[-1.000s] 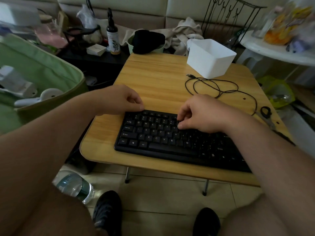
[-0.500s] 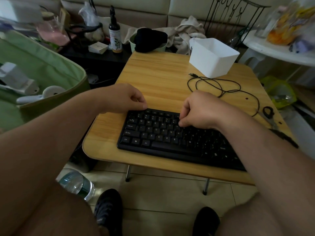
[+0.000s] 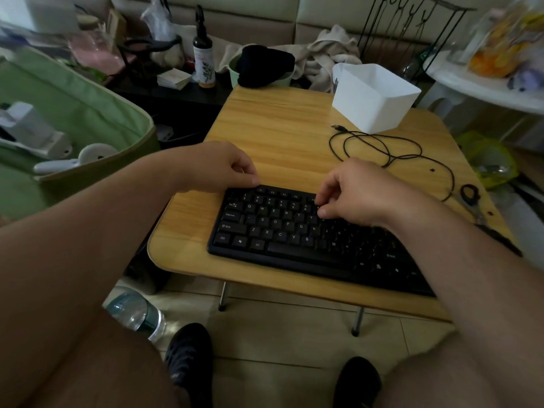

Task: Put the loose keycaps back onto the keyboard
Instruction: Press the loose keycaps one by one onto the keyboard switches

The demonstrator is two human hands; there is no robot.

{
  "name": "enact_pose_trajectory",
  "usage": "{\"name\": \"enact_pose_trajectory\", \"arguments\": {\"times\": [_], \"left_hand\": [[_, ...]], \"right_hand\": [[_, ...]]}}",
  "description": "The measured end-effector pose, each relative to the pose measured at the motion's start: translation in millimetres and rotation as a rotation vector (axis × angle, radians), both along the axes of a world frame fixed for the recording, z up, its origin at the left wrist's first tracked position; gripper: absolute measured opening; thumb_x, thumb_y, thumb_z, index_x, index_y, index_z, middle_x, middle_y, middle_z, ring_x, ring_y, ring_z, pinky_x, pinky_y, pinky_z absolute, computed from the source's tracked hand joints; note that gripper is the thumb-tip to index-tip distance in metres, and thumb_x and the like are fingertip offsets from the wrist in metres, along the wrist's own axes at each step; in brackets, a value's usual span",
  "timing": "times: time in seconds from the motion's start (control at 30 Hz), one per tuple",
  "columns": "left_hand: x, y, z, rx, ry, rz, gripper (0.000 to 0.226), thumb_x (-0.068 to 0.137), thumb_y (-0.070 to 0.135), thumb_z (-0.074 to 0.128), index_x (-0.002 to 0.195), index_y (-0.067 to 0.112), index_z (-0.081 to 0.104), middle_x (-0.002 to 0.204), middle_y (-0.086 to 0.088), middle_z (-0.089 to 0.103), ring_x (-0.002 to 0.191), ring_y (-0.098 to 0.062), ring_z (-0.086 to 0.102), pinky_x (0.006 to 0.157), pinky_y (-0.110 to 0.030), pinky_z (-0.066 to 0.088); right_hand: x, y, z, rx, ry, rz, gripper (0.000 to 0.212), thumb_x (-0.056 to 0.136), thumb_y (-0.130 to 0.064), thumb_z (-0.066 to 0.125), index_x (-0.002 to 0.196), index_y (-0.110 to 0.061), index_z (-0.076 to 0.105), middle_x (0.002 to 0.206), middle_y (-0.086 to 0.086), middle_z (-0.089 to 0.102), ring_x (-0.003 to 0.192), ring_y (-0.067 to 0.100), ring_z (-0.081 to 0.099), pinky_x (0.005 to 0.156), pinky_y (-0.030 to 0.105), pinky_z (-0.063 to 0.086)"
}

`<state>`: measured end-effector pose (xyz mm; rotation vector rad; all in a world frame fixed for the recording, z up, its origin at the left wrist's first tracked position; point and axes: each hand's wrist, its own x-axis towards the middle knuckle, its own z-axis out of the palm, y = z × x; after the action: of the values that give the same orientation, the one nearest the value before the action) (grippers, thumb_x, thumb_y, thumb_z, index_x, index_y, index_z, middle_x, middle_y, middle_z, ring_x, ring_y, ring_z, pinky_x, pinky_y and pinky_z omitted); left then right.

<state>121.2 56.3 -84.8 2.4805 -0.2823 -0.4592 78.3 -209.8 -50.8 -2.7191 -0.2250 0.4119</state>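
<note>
Head view: right hand (image 3: 356, 192) pinched over keyboard (image 3: 294, 231), keycap hidden, could seat crooked; left hand (image 3: 217, 167) curled, bracing edge.

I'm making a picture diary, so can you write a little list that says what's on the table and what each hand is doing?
table: wooden, low, metal legs
keyboard: black, near front edge
left hand: curled, resting at the keyboard's top-left corner
right hand: fingers pressed down on the keys near the number row
keycap in fingers: cannot tell, hidden
box: white, far right of table
cable: black, looped in front of the box
scissors: at right edge
</note>
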Motion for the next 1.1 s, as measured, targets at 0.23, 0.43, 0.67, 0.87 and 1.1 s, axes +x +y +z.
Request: {"name": "enact_pose_trajectory", "arguments": {"times": [0.23,0.43,0.67,0.87,1.1], "left_hand": [[0,0,-1,0.007,-0.007,0.012,0.015,0.095,0.052,0.070,0.098,0.040,0.077,0.104,0.012,0.071,0.100,-0.006,0.064,0.088,-0.032,0.050],[-1,1,-1,0.004,0.000,0.021,0.014,0.094,0.052,0.070,0.097,0.040,0.077,0.103,0.012,0.072,0.100,-0.008,0.065,0.091,-0.034,0.051],[-2,-1,0,0.000,0.006,0.017,0.014,0.095,0.051,0.070,0.097,0.040,0.078,0.103,0.011,0.071,0.099,-0.009,0.064,0.086,-0.032,0.049],[-2,0,0,0.011,0.005,0.017,0.015,0.095,0.052,0.069,0.097,0.040,0.077,0.103,0.011,0.071,0.099,-0.009,0.064,0.086,-0.032,0.048],[-7,-3,3,0.030,0.001,0.040,0.014,0.097,0.050,0.067,0.098,0.041,0.077,0.105,0.013,0.070,0.101,-0.008,0.063,0.089,-0.035,0.049]], "right_hand": [[-1,2,-2,0.096,0.035,-0.076,0.013,0.083,-0.015,0.084,0.079,-0.026,0.079,0.088,-0.012,0.070,0.087,0.003,0.060,0.065,0.022,0.044],[2,3,-3,0.083,0.025,-0.083,0.013,0.083,-0.014,0.082,0.076,-0.025,0.080,0.084,-0.013,0.068,0.082,0.001,0.057,0.060,0.019,0.039],[3,8,-9,-0.051,-0.060,-0.040,0.014,0.084,-0.016,0.077,0.075,-0.026,0.079,0.080,-0.011,0.071,0.079,0.007,0.064,0.060,0.021,0.048],[4,-1,-9,0.120,-0.076,-0.078,0.014,0.083,-0.020,0.083,0.072,-0.026,0.078,0.082,-0.014,0.072,0.084,0.005,0.065,0.065,0.022,0.047],[-5,-9,-14,0.062,-0.229,-0.034,0.014,0.087,-0.032,0.081,0.076,-0.029,0.074,0.081,-0.015,0.069,0.078,0.003,0.065,0.070,0.030,0.056]]}}
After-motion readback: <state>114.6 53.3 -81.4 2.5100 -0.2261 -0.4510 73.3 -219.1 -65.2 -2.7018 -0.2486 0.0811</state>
